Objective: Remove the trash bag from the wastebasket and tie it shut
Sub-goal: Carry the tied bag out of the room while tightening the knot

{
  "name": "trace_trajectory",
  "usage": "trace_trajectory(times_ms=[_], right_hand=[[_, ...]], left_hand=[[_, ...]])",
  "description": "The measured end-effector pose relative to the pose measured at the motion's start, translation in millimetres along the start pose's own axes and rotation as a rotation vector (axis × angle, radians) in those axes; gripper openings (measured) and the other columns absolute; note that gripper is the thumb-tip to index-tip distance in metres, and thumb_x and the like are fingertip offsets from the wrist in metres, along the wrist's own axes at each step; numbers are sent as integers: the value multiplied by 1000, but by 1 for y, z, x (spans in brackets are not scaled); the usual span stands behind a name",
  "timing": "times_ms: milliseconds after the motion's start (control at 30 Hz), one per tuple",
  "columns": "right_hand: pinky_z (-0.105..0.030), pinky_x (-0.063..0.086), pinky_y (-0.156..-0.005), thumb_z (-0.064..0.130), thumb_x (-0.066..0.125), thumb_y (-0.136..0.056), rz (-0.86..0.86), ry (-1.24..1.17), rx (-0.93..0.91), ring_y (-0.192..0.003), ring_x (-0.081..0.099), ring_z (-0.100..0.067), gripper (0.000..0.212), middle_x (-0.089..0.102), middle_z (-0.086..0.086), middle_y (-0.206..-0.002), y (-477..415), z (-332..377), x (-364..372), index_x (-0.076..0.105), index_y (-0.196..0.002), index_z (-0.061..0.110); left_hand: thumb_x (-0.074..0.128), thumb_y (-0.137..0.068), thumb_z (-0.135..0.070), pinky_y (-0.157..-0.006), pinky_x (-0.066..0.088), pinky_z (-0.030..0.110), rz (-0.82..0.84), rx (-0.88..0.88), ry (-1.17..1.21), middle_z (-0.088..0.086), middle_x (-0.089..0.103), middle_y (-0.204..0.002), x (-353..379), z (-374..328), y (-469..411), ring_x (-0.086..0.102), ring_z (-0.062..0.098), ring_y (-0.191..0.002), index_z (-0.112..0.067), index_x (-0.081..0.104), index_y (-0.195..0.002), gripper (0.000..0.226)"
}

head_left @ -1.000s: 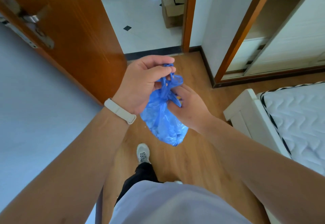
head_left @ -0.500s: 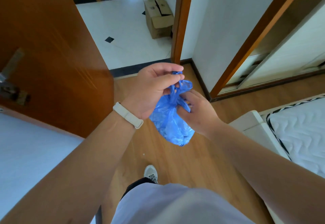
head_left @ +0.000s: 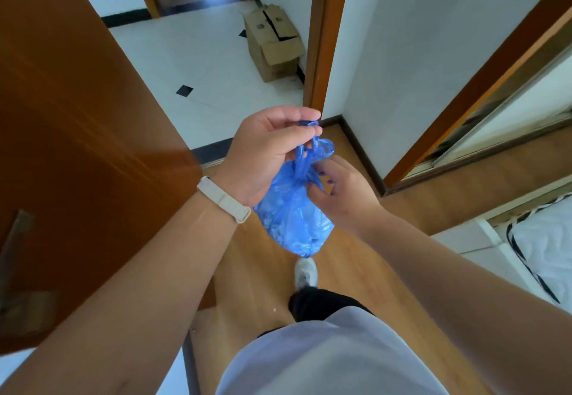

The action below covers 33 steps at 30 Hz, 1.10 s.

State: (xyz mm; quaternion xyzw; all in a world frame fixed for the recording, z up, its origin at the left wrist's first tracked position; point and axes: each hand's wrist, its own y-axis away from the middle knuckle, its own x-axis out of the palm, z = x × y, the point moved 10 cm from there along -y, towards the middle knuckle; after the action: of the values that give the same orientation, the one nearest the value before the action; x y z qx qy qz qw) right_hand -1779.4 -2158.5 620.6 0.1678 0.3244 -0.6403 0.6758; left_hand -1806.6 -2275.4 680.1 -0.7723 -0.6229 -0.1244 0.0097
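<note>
A small blue trash bag (head_left: 294, 218) hangs in mid-air in front of me, bulging at the bottom and gathered into a twisted neck at the top. My left hand (head_left: 266, 153) pinches the bag's top ends between thumb and fingers, above the neck. My right hand (head_left: 343, 193) sits just right of the neck, with the fingertips touching the gathered plastic and the other fingers loosely curled. No wastebasket is in view.
An open brown door (head_left: 77, 146) stands at my left. The doorway leads to a white tiled floor with a cardboard box (head_left: 272, 41). A white bed frame and mattress (head_left: 544, 239) sit at the right. My shoe (head_left: 305, 272) is on the wooden floor below the bag.
The view has moved forward toward the doorway, and the door now fills more of the left. Both hands keep the bag's neck; the right fingers have loosened slightly.
</note>
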Motion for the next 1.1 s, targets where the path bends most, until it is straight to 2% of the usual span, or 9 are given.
trace_trajectory(times_ms=[200, 367, 467, 533, 633, 733, 800, 867, 1100], right_hand=[[-7, 39, -75, 6, 66, -80, 29, -26, -28, -84, 47, 1, 23, 54, 9, -93, -83, -32, 24, 66, -102, 13], [-8, 39, -72, 3, 67, -76, -6, -53, -5, -79, 45, -1, 21, 51, 9, -88, -162, -58, 24, 65, -95, 11], [-7, 38, -72, 3, 66, -76, -21, -57, -14, -78, 45, -1, 20, 49, 12, -85, -205, -69, 17, 65, -93, 11], [-14, 42, -72, 6, 65, -76, -29, -42, -6, -77, 48, -7, 18, 52, 10, -85, -232, -79, 11, 65, -93, 11], [-33, 48, -69, 4, 64, -75, -76, -25, -11, -77, 52, -17, 16, 55, 4, -84, -260, -89, -7, 65, -91, 8], [-40, 51, -69, 6, 67, -76, -108, -11, 10, -78, 56, -23, 19, 59, -2, -86, -276, -101, -19, 65, -94, 9], [-39, 51, -69, 8, 67, -78, -143, -14, 40, -78, 54, -18, 20, 56, 5, -86, -286, -113, -28, 64, -97, 12], [-37, 50, -70, 10, 66, -79, -172, -21, 97, -78, 49, -12, 18, 51, 11, -86, -297, -129, -36, 64, -96, 14], [-31, 46, -74, 13, 65, -80, -249, 11, 314, -81, 51, -11, 22, 54, 10, -92, -335, -188, -51, 65, -102, 15]], left_hand=[[68, -70, -9, -76, 49, 36, -34, -26, -64, 5, 72, -77, -27, 6, -90, 62, 20, -76, -23, 77, -77, 18], [67, -76, -1, -69, 53, 28, -12, -89, -77, 14, 68, -83, -36, -6, -164, 63, 18, -73, -19, 75, -80, 20], [68, -71, -6, -70, 52, 30, -2, -88, -108, 14, 68, -83, -38, -18, -210, 62, 16, -70, -19, 76, -79, 17], [68, -70, -8, -78, 52, 38, 10, -96, -123, 13, 70, -83, -34, -23, -236, 63, 18, -72, -20, 76, -78, 16], [69, -70, -10, -89, 51, 48, 49, -104, -165, 9, 73, -81, -22, -29, -267, 65, 19, -77, -20, 77, -79, 16], [69, -69, -9, -83, 51, 42, 93, -101, -154, 10, 72, -81, -10, -35, -298, 64, 19, -75, -19, 76, -80, 16], [69, -68, -9, -79, 50, 37, 119, -108, -144, 12, 70, -81, 0, -37, -322, 62, 20, -73, -18, 76, -80, 17], [69, -67, -9, -81, 49, 40, 157, -118, -148, 12, 70, -81, 11, -35, -346, 62, 23, -75, -19, 77, -78, 17], [67, -67, -9, -81, 47, 40, 326, -176, -138, 6, 71, -77, 45, -18, -431, 61, 24, -76, -18, 75, -79, 17]])
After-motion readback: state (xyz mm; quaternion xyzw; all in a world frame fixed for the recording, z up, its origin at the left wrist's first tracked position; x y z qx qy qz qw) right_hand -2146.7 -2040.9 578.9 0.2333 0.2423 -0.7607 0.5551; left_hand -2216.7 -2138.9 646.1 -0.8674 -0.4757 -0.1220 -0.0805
